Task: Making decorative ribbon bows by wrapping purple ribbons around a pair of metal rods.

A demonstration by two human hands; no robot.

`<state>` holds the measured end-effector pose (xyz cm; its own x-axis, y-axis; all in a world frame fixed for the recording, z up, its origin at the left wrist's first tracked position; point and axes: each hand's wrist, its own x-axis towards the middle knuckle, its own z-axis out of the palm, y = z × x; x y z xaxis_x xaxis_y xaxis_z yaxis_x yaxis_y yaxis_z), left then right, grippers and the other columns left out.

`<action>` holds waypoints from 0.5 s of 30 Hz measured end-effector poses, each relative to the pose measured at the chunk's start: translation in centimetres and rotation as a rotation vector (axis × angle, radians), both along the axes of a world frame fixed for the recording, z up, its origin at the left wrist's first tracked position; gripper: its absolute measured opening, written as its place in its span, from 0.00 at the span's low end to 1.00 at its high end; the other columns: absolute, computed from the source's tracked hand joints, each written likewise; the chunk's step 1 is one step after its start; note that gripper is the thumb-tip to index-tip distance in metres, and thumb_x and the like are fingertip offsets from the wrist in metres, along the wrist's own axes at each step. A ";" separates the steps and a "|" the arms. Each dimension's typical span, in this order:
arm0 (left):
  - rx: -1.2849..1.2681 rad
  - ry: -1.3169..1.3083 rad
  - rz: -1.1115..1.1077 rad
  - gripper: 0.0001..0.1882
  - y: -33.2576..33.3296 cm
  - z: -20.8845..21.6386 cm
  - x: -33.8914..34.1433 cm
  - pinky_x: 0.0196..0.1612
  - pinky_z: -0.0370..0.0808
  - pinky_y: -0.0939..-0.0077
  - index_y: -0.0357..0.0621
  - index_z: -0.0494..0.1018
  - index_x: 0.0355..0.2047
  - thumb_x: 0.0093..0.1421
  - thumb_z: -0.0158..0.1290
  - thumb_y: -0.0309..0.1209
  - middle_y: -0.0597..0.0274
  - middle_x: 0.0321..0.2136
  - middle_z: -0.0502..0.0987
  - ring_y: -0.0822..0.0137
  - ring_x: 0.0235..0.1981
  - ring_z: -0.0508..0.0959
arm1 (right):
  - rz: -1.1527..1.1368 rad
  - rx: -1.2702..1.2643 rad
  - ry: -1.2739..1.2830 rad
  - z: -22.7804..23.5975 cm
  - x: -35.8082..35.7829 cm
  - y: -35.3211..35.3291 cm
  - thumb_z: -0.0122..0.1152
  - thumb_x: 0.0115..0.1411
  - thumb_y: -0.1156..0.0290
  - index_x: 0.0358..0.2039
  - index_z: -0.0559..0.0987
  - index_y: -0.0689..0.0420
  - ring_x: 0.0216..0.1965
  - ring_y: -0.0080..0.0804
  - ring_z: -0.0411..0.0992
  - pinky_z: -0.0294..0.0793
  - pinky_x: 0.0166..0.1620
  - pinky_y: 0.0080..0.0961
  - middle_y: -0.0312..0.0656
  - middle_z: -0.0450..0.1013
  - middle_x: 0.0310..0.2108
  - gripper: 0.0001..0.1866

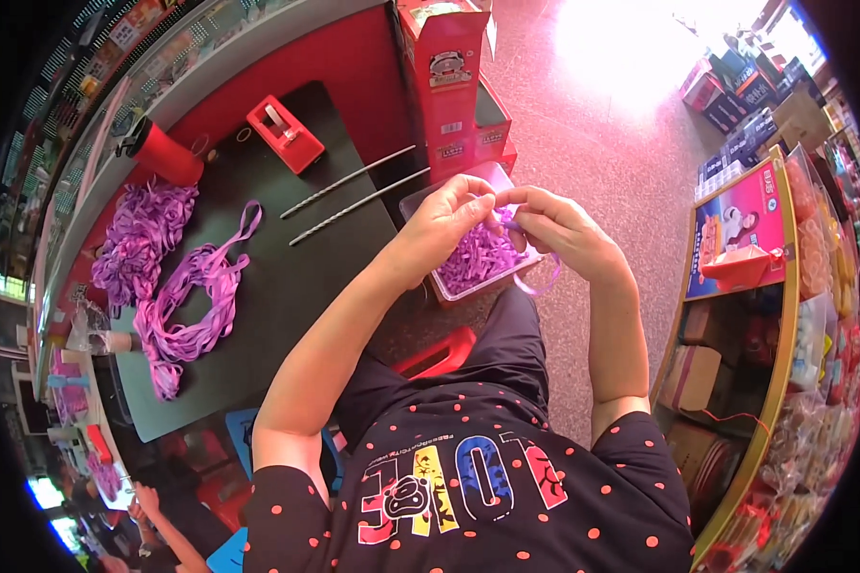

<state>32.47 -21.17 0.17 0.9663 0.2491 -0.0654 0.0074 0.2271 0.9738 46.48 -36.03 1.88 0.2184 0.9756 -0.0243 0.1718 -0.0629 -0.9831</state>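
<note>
Both hands meet over a white plastic box (pixel 487 288) filled with cut purple ribbon pieces (pixel 473 258). My left hand (pixel 446 222) is closed, thumb and fingertips pinched together close to the right hand's fingers. My right hand (pixel 575 232) is closed on a purple ribbon (pixel 543 286), whose loose end loops down past the box's right rim. The fingers partly hide where the two hands meet on the ribbon. On the dark table to the left lie a looped bundle of purple ribbon (pixel 222 301) and a larger tangled heap of it (pixel 143 234).
The dark table (pixel 287 277) also bears two metal rods (pixel 354 201), a red tape dispenser (pixel 285 134) and a red cylinder (pixel 167 153). Red cartons (pixel 449 95) stand beyond the box. Stocked shelves (pixel 812 315) line the right; a red stool (pixel 440 353) is beside my legs.
</note>
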 end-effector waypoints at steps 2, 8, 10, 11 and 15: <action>-0.010 0.044 -0.064 0.16 1.2 -1.2 1.2 0.46 0.66 0.81 0.38 0.69 0.46 0.64 0.48 0.37 0.68 0.35 0.73 0.78 0.37 0.71 | -0.034 -0.039 0.010 1.0 0.1 0.1 0.44 0.62 0.75 0.47 0.71 0.61 0.29 0.17 0.67 0.67 0.34 0.17 0.34 0.69 0.25 0.14; 0.120 0.063 -0.258 0.12 4.7 -1.3 3.9 0.40 0.67 0.84 0.37 0.75 0.34 0.61 0.52 0.35 0.68 0.29 0.75 0.80 0.32 0.71 | -0.099 -0.019 -0.091 0.2 2.5 0.6 0.47 0.63 0.73 0.50 0.70 0.61 0.28 0.16 0.66 0.66 0.34 0.16 0.33 0.72 0.26 0.16; 0.241 0.059 -0.256 0.11 6.0 -0.5 5.4 0.39 0.68 0.84 0.37 0.76 0.35 0.60 0.54 0.34 0.68 0.29 0.76 0.80 0.32 0.72 | -0.120 0.018 -0.072 -1.1 3.3 1.2 0.50 0.62 0.72 0.49 0.72 0.61 0.25 0.14 0.64 0.65 0.31 0.15 0.33 0.74 0.26 0.15; 0.305 0.035 -0.256 0.11 6.9 -0.6 6.1 0.39 0.70 0.84 0.37 0.76 0.35 0.58 0.55 0.33 0.67 0.29 0.77 0.79 0.32 0.73 | -0.142 -0.018 -0.083 -1.7 3.8 1.7 0.50 0.62 0.72 0.46 0.74 0.62 0.24 0.13 0.62 0.62 0.28 0.13 0.33 0.75 0.26 0.14; 0.660 0.112 -0.242 0.11 11.3 -0.4 8.5 0.41 0.72 0.79 0.35 0.78 0.33 0.56 0.56 0.31 0.62 0.29 0.79 0.75 0.32 0.75 | -0.219 -0.076 0.006 -5.0 5.2 5.7 0.54 0.62 0.68 0.40 0.78 0.63 0.22 0.11 0.61 0.60 0.25 0.10 0.33 0.76 0.27 0.12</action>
